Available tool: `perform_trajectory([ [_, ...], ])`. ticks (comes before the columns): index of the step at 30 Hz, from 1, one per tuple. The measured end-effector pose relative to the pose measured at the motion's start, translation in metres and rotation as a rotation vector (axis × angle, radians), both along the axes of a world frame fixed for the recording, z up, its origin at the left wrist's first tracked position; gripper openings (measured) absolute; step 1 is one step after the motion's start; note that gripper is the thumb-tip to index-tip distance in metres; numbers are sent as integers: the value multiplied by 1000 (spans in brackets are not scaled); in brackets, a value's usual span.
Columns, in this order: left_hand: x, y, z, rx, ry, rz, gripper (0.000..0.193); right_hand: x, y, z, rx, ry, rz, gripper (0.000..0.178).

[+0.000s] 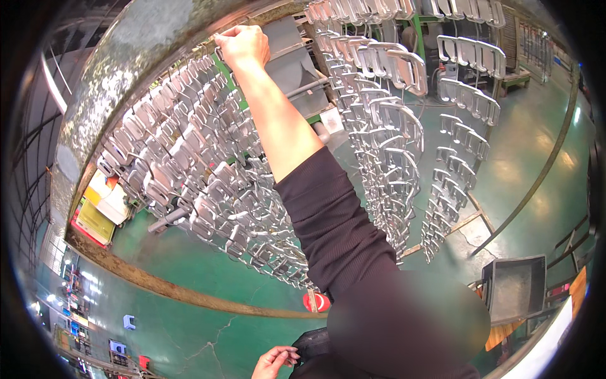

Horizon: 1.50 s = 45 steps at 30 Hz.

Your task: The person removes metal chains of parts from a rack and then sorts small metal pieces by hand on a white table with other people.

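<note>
My right arm, in a dark rolled sleeve, reaches up and across. My right hand (245, 45) is closed at the overhead rail, its thumb and forefinger on what looks like a metal hook, mostly hidden by the fingers. Below and left of it hang dense strands of silver bent-metal parts (189, 142), hooked one under another. Low in the picture my left hand (273, 362) has its fingers curled together, tips near a black item (314, 343) I cannot identify. What those fingers hold, if anything, is too small to tell.
More strands of looped metal parts (398, 123) hang right of my arm. A worn metal beam (120, 69) curves overhead at left. A grey crate (514, 290) stands at lower right, a red round object (317, 302) below the strands. Yellow and white containers (101, 205) are at left.
</note>
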State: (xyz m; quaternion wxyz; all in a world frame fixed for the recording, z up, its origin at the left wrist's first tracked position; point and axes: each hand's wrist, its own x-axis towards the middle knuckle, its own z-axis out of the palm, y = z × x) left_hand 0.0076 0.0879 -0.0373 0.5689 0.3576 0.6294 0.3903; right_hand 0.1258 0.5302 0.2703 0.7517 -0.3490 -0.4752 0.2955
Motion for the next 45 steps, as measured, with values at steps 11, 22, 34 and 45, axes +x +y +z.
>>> perform_trajectory([
  [11, 7, 9, 0, 5, -38, 2, 22, -3, -16, 6, 24, -32, -23, 11],
  [22, -14, 20, 4, 169, 105, -196, 22, 25, -29, -23, 183, -37, -24, 14],
  [34, -2, 31, 21, 279, 117, -165, 18, 43, -76, -22, 366, 33, 150, 18],
  [45, -1, 19, 12, 241, 126, -147, 19, 24, -85, -11, 477, -15, 105, 21],
])
